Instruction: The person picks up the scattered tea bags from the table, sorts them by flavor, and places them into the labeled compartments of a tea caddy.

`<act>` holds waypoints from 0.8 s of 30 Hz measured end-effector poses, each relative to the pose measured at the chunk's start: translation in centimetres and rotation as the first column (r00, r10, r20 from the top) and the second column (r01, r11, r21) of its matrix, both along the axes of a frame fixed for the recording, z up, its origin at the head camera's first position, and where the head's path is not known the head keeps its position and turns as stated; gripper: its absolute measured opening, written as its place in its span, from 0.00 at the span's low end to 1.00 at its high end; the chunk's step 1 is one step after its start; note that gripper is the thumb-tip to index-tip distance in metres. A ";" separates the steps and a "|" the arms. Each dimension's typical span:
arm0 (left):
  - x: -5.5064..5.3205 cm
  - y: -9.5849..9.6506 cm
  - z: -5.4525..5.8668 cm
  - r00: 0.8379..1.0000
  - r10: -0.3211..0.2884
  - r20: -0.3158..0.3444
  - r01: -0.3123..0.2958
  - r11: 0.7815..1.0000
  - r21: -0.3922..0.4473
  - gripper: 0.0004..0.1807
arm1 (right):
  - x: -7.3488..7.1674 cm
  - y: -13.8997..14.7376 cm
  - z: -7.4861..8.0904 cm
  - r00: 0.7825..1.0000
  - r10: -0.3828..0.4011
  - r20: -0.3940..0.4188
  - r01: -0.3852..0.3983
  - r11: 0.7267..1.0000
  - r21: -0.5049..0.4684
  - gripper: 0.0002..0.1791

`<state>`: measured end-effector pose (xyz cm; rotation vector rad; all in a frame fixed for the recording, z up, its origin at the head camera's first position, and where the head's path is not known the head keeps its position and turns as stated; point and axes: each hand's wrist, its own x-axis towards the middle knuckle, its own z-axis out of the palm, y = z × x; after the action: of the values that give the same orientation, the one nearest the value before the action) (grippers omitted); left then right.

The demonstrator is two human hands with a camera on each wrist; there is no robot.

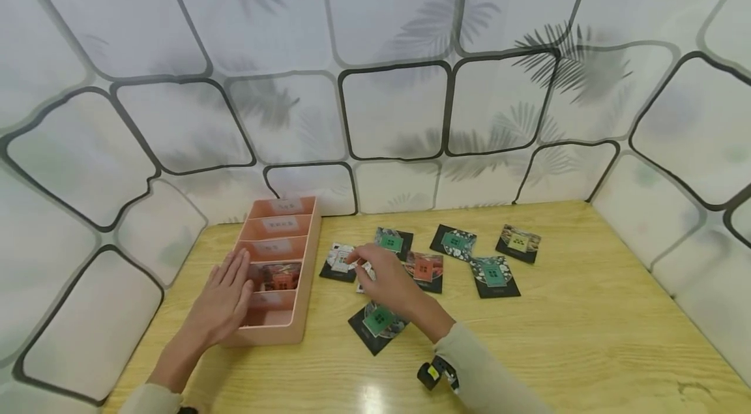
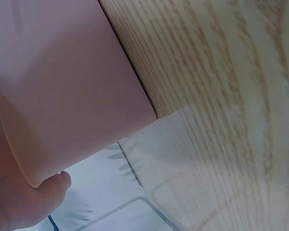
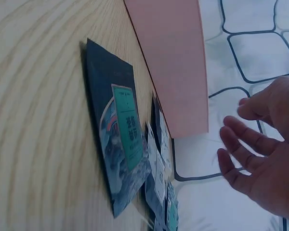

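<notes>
A pink divided box (image 1: pixel 298 310) stands at the left of the table. My left hand (image 1: pixel 220 300) rests along its left rim, fingers straight; in the left wrist view the thumb (image 2: pixel 53 192) is at the box's edge. One compartment contains a packet with a red label (image 1: pixel 280 278). My right hand (image 1: pixel 390 280) hovers over small dark square packets, fingers loosely bent and holding nothing. Near its fingertips lies a white-labelled packet (image 1: pixel 337 263), and another (image 1: pixel 365 274) is partly hidden beneath the hand. Below the wrist is a green-labelled packet (image 1: pixel 375 329).
Farther right lie a red-labelled packet (image 1: pixel 425 272), green-labelled packets (image 1: pixel 495 277) and a yellow-labelled packet (image 1: pixel 519 243). Paper labels (image 1: pixel 280 223) mark the box's compartments. A patterned white curtain (image 1: pixel 393 114) surrounds the wooden table (image 1: pixel 587 323) at the back and sides.
</notes>
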<state>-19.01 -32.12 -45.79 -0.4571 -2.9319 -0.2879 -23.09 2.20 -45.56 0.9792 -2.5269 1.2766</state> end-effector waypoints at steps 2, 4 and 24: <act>0.0 0.0 0.1 1.000 0.000 0.002 0.000 1.000 -0.001 0.31 | 0.3 0.5 -0.2 1.000 -0.003 0.011 0.002 0.999 0.043 0.11; 0.0 0.0 0.1 1.000 0.000 0.008 0.000 1.000 -0.002 0.31 | 0.6 1.0 -0.5 0.999 -0.004 0.035 0.001 0.997 0.081 0.11; -0.1 0.1 0.1 1.000 0.006 0.007 -0.006 1.000 -0.006 0.31 | 2.6 3.2 -1.7 0.972 -0.089 0.219 -0.016 0.900 0.436 0.25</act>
<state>-19.06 -32.04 -45.72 -0.4493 -2.9410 -0.2811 -20.47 5.40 -47.22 0.8877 -3.0869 0.8710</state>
